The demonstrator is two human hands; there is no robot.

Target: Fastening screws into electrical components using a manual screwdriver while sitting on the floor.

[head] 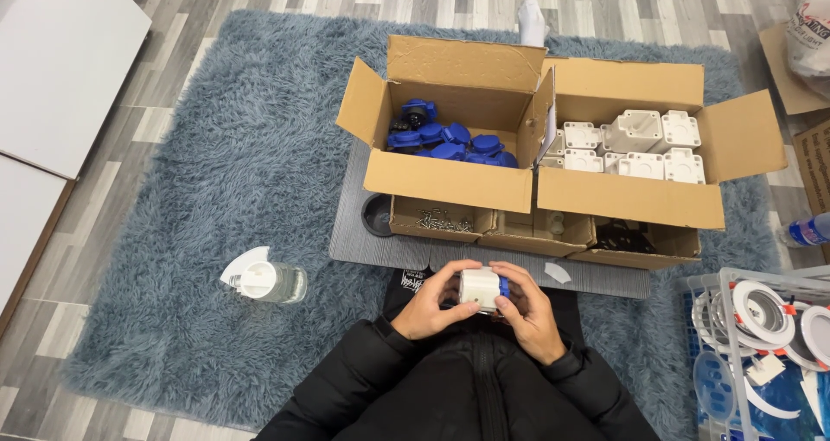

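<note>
White housing with a blue cap on its right side sits over the lap, left hand and right hand both wrapped snug around it, fingers covering most of the joint. Can't see if the cap is seated square; if it's cocked, pressing could jam it or pop it off into the shaggy blue rug. Low screw tray sits just ahead, near the knees: a bump could spill screws into the pile.

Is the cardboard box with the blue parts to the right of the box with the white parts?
No, the box with blue parts is left of the box with white parts.
</note>
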